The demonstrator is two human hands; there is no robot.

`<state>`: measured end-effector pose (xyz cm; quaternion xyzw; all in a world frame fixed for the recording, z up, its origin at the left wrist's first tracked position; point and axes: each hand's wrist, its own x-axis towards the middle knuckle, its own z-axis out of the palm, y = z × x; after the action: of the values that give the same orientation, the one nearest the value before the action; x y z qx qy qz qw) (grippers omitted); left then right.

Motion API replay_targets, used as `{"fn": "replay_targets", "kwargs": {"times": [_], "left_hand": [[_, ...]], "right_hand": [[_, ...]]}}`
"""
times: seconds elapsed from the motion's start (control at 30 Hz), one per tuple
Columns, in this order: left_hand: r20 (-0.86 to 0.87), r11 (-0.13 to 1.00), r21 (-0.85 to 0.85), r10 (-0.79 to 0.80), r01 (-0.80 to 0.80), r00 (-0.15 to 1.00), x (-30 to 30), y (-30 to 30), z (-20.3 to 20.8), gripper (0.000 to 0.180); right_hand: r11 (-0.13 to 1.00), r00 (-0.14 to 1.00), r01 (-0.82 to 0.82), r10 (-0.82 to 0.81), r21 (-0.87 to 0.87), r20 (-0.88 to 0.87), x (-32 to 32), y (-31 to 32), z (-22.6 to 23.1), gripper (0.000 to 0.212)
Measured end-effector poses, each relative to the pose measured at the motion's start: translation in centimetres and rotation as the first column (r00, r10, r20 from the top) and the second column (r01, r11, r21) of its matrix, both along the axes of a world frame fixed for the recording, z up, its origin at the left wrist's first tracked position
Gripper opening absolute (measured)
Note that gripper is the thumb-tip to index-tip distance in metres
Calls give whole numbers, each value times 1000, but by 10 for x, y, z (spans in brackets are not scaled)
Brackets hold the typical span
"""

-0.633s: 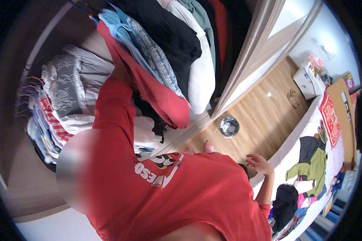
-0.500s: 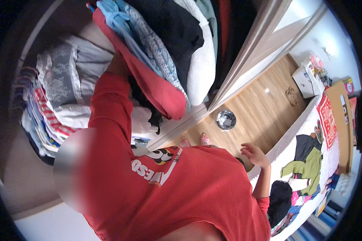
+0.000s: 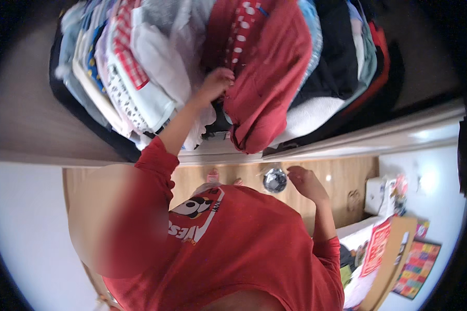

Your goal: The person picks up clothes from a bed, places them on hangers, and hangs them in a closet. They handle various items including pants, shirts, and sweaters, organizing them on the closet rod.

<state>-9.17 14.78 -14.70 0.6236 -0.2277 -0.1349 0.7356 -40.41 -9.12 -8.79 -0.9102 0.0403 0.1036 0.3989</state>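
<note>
A row of hanging clothes fills the wardrobe in front of me. My left hand reaches up into it, its fingers closed at the edge of a red garment. Beside those fingers runs a strip of red fabric with white polka dots. White garments and a red-and-white checked garment hang to the left, a black garment to the right. Lower down, away from the clothes, my right hand hovers with fingers apart and nothing in it.
A wardrobe rail crosses below the clothes. On the wooden floor stands a round bin with a dark liner. At the right are a white box-like unit and a bed bearing clothes and a red patterned cloth.
My view has turned to face the wardrobe squarely. My left hand, hidden behind the red garment before, now shows at its edge. The garment's front and the polka-dot strip have come into sight.
</note>
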Motion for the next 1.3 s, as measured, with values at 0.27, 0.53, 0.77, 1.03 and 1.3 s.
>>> {"fn": "replay_targets", "kwargs": {"times": [0.27, 0.53, 0.77, 1.03, 1.3], "left_hand": [[45, 987, -113, -108, 112, 993, -55, 11, -42, 11], [-62, 961, -2, -276, 277, 959, -100, 0, -59, 14], [-48, 896, 339, -287, 286, 957, -134, 27, -123, 19], [-273, 611, 639, -388, 467, 880, -186, 87, -167, 27], [-274, 316, 762, -632, 565, 724, -212, 101, -206, 26]], "right_hand": [[940, 693, 330, -304, 86, 654, 125, 67, 112, 16], [784, 580, 589, -241, -197, 778, 169, 82, 127, 31], [938, 709, 328, -166, -111, 686, 163, 70, 119, 23], [952, 964, -207, 159, -227, -212, 87, 28, -19, 29], [993, 607, -67, -37, -97, -794, -65, 78, -176, 24]]}}
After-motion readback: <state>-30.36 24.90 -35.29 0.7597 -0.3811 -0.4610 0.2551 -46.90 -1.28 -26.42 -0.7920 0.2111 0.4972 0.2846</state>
